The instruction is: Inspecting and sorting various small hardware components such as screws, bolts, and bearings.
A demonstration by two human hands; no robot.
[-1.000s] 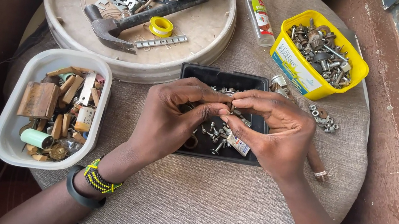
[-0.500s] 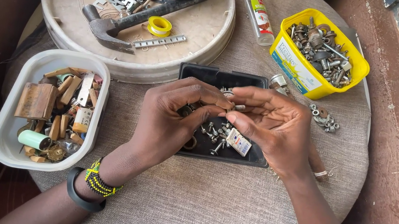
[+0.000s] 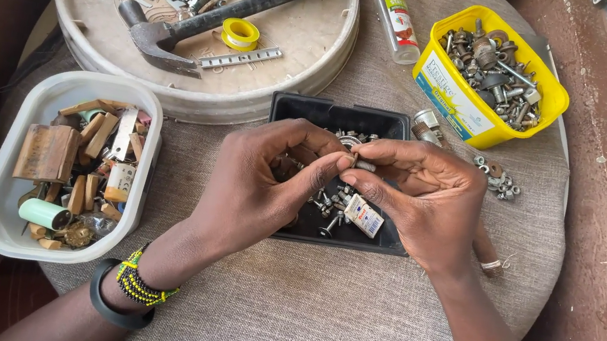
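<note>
Surface: grey cloth table (image 3: 311, 320), brown wall right | left hand (image 3: 260, 184) and right hand (image 3: 418, 198) pinch a small screw (image 3: 354, 161) over black tray (image 3: 305, 109), frame centre | vs earlier: hands barely shifted.

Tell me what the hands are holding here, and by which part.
Both hands, left hand and right hand, pinch one small grey metal screw-like part between their fingertips over the black rectangular plastic tray. Which part of it they grip cannot be told.

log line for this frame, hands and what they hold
left hand + right hand: pinch small metal part | over black tray
</note>
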